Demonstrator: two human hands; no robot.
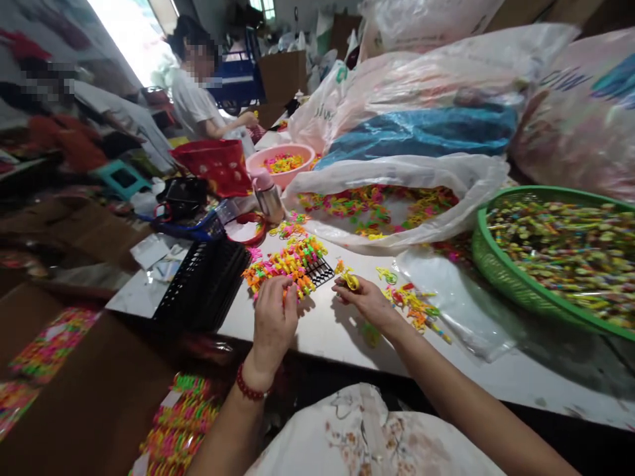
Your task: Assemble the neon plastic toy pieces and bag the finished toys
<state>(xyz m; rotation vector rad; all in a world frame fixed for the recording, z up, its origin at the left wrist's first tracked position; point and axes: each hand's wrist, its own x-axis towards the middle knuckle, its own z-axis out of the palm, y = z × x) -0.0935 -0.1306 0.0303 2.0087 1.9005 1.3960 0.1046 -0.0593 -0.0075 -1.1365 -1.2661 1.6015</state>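
My left hand (pixel 275 314) is at the near edge of a black grid rack (pixel 320 272). Its fingers are curled against the bright plastic trinkets (pixel 285 261) that cover most of the rack, and what they grip is hidden. To the right of the rack, my right hand (pixel 367 301) pinches a small yellow plastic trinket (pixel 351 281) between thumb and fingers, just above the white table. A loose pile of similar trinkets (pixel 411 304) lies beyond that hand, beside a clear plastic bag (pixel 461 311).
A green basket (pixel 479 241) full of small pieces stands at the right. Behind is an open white sack (pixel 476 215) of trinkets. Stacked black racks (pixel 203 284), a steel bottle (pixel 268 198) and a pink basin (pixel 255 160) are leftward. A person (pixel 193 99) sits across.
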